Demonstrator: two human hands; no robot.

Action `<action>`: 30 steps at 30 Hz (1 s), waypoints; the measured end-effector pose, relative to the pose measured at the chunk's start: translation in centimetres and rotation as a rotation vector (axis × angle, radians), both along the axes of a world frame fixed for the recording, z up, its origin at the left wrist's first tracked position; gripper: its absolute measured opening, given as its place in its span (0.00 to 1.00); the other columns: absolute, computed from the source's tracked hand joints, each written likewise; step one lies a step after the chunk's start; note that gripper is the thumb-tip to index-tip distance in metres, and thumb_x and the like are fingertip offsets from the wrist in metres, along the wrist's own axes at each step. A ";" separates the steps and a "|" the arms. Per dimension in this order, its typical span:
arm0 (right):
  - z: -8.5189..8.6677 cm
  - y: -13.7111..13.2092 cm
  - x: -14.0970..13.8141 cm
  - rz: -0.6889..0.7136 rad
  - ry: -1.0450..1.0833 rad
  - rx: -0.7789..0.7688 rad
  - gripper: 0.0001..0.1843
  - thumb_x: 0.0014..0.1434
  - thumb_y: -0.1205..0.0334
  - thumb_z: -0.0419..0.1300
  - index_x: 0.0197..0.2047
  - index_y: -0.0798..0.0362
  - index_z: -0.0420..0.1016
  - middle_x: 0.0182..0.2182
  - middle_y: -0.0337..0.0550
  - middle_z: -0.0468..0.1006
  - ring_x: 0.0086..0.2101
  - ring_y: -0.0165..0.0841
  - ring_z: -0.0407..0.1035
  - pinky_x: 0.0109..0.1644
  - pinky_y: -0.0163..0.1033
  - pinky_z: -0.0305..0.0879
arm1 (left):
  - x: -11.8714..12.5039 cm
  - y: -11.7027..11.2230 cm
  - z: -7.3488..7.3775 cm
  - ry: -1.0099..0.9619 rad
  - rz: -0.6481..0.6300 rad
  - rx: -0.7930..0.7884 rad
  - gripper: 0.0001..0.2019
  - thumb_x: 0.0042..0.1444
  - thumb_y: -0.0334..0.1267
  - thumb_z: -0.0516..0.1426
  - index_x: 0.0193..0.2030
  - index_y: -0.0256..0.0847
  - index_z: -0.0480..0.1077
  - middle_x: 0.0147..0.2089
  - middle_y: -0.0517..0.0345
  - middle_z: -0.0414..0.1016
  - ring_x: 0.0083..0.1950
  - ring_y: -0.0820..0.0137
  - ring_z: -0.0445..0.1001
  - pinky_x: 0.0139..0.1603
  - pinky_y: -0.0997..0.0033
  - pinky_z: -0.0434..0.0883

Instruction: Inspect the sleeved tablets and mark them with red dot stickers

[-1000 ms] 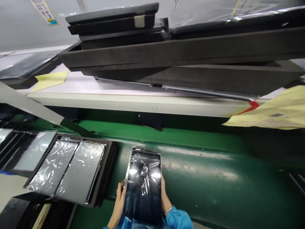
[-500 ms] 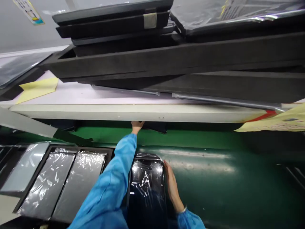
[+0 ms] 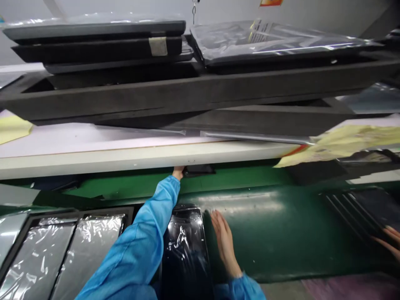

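My left hand point(image 3: 178, 172) reaches under the white shelf, over the green belt. Its fingers are mostly hidden by the shelf edge, beside a dark flat piece point(image 3: 199, 169); whether they grip it I cannot tell. Below my left sleeve lies a glossy black panel point(image 3: 186, 250) wrapped in clear film, perhaps several stacked. To its right my right hand point(image 3: 225, 241) is held with fingers stretched out and nothing in them, a small gap from the panel's edge.
Black foam trays point(image 3: 140, 96) with film-wrapped panels fill the white shelf point(image 3: 93, 160). Two grey wrapped panels point(image 3: 90, 246) lie in a tray at left. The green belt point(image 3: 265, 237) runs right, toward more dark panels point(image 3: 359, 212) and another person's hand point(image 3: 390, 241).
The view has swung right, bringing another person's hand into sight. My right hand has come slightly away from the black panel. My left hand is now right beside the dark flat piece.
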State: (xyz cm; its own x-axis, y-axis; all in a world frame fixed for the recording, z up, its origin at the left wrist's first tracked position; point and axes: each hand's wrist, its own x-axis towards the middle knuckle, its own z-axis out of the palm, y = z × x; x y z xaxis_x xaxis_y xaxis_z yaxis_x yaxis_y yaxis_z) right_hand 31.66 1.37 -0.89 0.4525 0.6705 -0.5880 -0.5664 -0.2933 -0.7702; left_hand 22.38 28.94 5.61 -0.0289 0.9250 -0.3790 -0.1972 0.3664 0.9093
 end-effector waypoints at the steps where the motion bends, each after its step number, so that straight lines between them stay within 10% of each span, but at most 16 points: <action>1: 0.2 1.5 0.5 0.001 0.033 0.023 0.37 0.45 0.29 0.70 0.50 0.44 0.80 0.57 0.47 0.80 0.64 0.49 0.69 0.72 0.56 0.62 | 1.1 -1.6 0.2 -0.012 0.011 -0.029 0.19 0.67 0.44 0.60 0.60 0.38 0.71 0.58 0.47 0.75 0.54 0.61 0.77 0.53 0.53 0.78; 8: 1.2 3.7 8.4 0.056 0.113 0.051 0.29 0.49 0.38 0.71 0.48 0.46 0.78 0.45 0.46 0.85 0.51 0.49 0.79 0.52 0.54 0.80 | 4.5 -24.9 2.3 -0.088 0.039 -0.039 0.25 0.56 0.39 0.68 0.59 0.43 0.69 0.60 0.49 0.78 0.59 0.64 0.78 0.61 0.63 0.75; 12: 0.2 -2.9 13.2 0.079 0.058 -0.055 0.32 0.39 0.55 0.77 0.49 0.46 0.77 0.37 0.41 0.86 0.35 0.45 0.81 0.39 0.47 0.81 | -1.5 -34.6 3.6 0.043 -0.595 -0.085 0.23 0.54 0.59 0.66 0.42 0.39 0.77 0.39 0.48 0.83 0.35 0.59 0.84 0.39 0.56 0.82; 15: -1.3 -6.6 13.6 0.159 0.002 -0.090 0.35 0.37 0.58 0.78 0.50 0.46 0.77 0.36 0.38 0.86 0.32 0.43 0.80 0.37 0.45 0.79 | -8.4 -35.5 3.2 0.311 -0.342 -0.011 0.22 0.60 0.59 0.60 0.44 0.40 0.76 0.49 0.44 0.80 0.53 0.54 0.81 0.61 0.47 0.75; 18: -3.2 -6.8 11.5 0.283 -0.072 -0.056 0.31 0.43 0.58 0.77 0.51 0.49 0.77 0.42 0.42 0.85 0.40 0.43 0.80 0.46 0.47 0.78 | -13.2 -33.5 1.4 0.532 -0.035 0.022 0.30 0.59 0.54 0.62 0.63 0.41 0.66 0.71 0.39 0.62 0.78 0.51 0.54 0.78 0.45 0.51; 23: -4.9 -4.5 9.3 0.364 -0.287 -0.005 0.20 0.66 0.53 0.66 0.57 0.54 0.75 0.59 0.50 0.74 0.59 0.46 0.69 0.65 0.61 0.64 | -15.1 -31.5 -1.2 0.574 -0.059 -0.046 0.32 0.51 0.51 0.69 0.61 0.42 0.70 0.63 0.45 0.74 0.68 0.52 0.71 0.73 0.52 0.62; 30: -2.2 -7.0 3.8 0.345 -0.444 0.130 0.30 0.56 0.51 0.69 0.60 0.49 0.75 0.75 0.46 0.52 0.75 0.49 0.33 0.78 0.59 0.29 | -15.9 -32.1 -1.7 0.489 -0.129 -0.128 0.31 0.53 0.56 0.67 0.58 0.40 0.72 0.58 0.44 0.80 0.60 0.52 0.78 0.63 0.55 0.73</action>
